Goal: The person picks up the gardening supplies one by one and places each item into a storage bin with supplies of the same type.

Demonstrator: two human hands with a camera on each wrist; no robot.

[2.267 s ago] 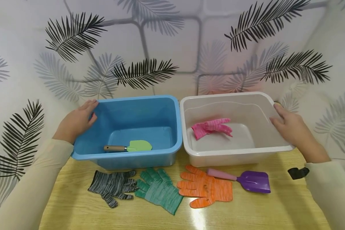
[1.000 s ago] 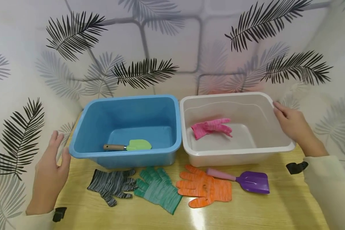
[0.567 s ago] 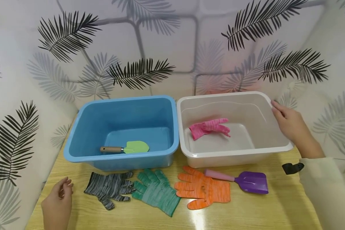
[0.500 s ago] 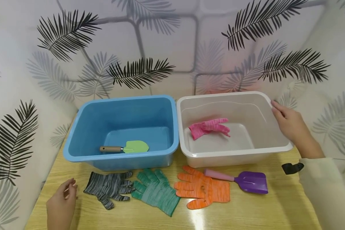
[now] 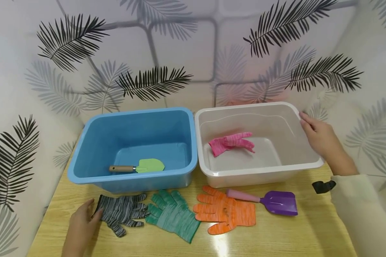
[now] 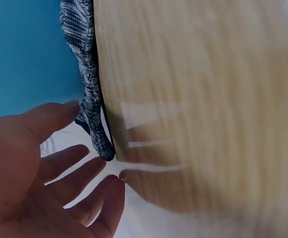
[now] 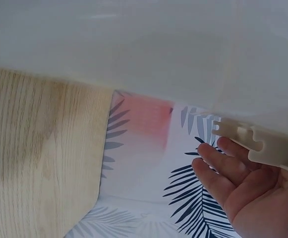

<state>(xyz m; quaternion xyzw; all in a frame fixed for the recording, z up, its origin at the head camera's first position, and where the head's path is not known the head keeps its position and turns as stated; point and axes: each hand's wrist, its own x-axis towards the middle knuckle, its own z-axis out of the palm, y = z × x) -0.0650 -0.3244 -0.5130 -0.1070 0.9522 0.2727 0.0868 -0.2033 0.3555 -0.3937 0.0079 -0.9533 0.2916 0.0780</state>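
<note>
Apparently light and limp, the grey glove (image 5: 120, 210) lies flat on the surface (image 5: 148, 246) in front of the blue tub (image 5: 132, 177), its cuff toward the left hand (image 5: 82, 226) and its far end at the edge of the green glove (image 5: 177, 216). The left hand is at the cuff with thumb and fingers spread to either side; the left wrist view shows a gap between them, so nothing is pinched. The right hand (image 5: 325, 141) holds the right end of the white tub (image 5: 263, 170), fingers under the rim.

The striped knit looks soft and thin, so it should sag and fold freely rather than keep its shape, and nothing about it seems fragile. Its texture should give good friction, with little risk of slipping. The cuff seems the best place to take hold: a pinch through both layers there ought to bring the whole glove along, while a shallow one might catch only the top layer.
</note>
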